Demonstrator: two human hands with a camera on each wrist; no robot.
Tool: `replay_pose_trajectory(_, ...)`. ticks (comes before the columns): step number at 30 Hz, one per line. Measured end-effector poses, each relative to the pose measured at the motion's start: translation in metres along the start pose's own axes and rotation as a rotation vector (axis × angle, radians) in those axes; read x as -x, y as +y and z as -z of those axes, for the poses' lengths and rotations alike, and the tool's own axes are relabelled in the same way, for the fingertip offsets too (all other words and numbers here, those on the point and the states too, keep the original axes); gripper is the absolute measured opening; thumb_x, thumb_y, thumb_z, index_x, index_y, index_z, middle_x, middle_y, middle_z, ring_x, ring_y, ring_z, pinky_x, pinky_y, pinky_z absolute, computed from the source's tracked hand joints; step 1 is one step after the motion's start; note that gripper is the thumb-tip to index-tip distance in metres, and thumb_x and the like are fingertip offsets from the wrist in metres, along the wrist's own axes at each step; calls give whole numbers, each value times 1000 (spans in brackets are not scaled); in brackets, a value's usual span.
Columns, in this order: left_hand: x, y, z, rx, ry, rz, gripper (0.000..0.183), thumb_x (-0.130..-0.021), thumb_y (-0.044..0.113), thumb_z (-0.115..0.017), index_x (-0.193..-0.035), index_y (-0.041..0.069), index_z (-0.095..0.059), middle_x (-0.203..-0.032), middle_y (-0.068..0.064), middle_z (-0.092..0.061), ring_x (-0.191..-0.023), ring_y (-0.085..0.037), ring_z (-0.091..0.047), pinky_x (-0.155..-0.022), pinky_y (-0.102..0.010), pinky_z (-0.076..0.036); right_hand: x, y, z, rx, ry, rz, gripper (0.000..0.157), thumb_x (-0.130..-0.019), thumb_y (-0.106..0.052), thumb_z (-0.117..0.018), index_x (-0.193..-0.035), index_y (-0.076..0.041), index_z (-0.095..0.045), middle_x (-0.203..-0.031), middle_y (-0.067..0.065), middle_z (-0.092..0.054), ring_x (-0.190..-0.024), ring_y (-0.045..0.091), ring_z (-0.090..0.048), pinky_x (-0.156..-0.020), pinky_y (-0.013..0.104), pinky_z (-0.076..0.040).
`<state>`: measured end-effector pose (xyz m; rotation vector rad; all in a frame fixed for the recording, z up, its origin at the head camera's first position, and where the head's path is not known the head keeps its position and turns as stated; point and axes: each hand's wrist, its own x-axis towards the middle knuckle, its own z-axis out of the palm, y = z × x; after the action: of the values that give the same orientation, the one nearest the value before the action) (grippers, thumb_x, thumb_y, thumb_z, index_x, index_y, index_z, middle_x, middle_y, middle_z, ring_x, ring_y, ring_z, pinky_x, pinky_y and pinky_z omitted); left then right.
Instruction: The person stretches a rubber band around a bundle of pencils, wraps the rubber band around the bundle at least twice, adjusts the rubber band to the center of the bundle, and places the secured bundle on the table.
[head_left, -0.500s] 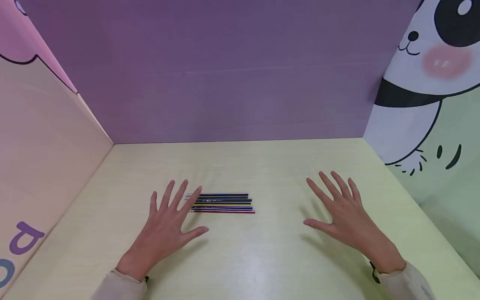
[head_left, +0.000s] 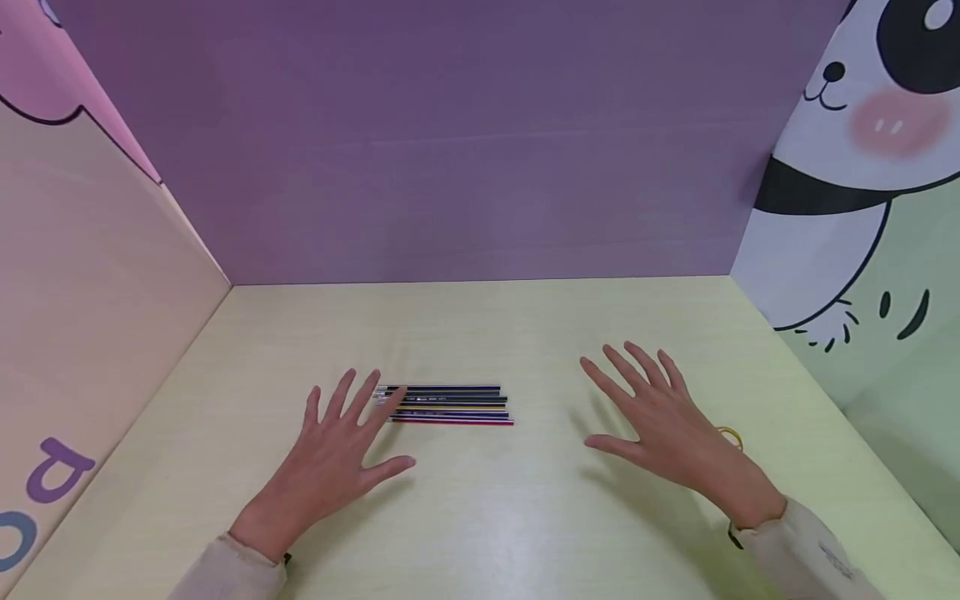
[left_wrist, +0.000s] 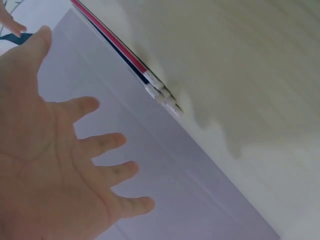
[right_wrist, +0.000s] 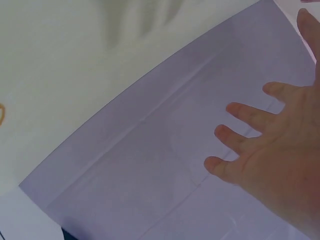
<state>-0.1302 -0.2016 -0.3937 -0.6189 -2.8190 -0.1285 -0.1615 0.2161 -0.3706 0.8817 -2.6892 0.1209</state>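
Several pencils (head_left: 457, 405) lie side by side on the table, with dark, striped and red barrels. In the left wrist view the pencils (left_wrist: 120, 47) show pale eraser ends. My left hand (head_left: 330, 454) hovers palm down with fingers spread, its index finger hiding part of the pencils' left ends; it holds nothing. My right hand (head_left: 671, 429) is held above the table to the right of the pencils, fingers spread and holding nothing. Beside the right wrist lies a thin yellow loop (head_left: 738, 437), partly hidden by that hand; the right wrist view catches the loop (right_wrist: 2, 114) at its left edge.
The pale wooden table (head_left: 480, 333) meets a purple wall (head_left: 480, 167) at the back. A pinkish panel (head_left: 90, 250) stands on the left, and a green panel with a panda drawing (head_left: 900, 250) on the right.
My right hand has moved left, and the yellow loop it hid now shows beside the wrist. The left hand has hardly moved. The head view has shifted slightly.
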Motion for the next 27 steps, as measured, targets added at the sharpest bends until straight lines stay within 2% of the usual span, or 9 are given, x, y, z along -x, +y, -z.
replay_pose_trajectory(5,0,7,1,28,-63,-22,77,-90,65,-59,-150,19,-45,-157,-18,-35,-146,-44,-22,-109,-73,-17,-11,-13,-5,-24,-48,30,84,-90,-61,-64,-157,-24,-29,-158,13,-34,-147,38,-22,-115,64,-15)
replay_pose_trajectory(12,0,13,0,27,-72,-52,72,-91,63,-59,-146,17,-51,-153,-20,-40,-143,-45,-29,-108,-74,-22,-29,-37,-16,-70,-129,99,79,-91,-56,-65,-156,-22,-34,-153,16,-40,-144,41,-29,-114,65,-21)
replay_pose_trajectory(18,-2,14,-3,34,-113,-50,68,-92,59,-60,-145,17,-53,-153,-21,-39,-142,-48,-30,-108,-74,-23,-44,-52,-28,-114,-200,142,76,-93,-54,-64,-154,-19,-37,-152,18,-41,-144,41,-30,-115,64,-21)
replay_pose_trajectory(22,-2,12,-3,47,-108,-54,60,-93,50,-65,-141,14,-57,-150,-23,-41,-140,-49,-33,-106,-73,-27,-53,-59,-35,-137,-232,159,74,-94,-53,-63,-153,-17,-39,-152,19,-41,-143,42,-30,-115,64,-20)
replay_pose_trajectory(27,-6,9,-3,65,-69,-91,52,-93,39,-70,-134,10,-60,-144,-25,-45,-136,-46,-38,-105,-69,-32,-67,-65,-41,-165,-252,167,73,-94,-50,-65,-152,-14,-40,-150,19,-43,-141,42,-33,-113,65,-23)
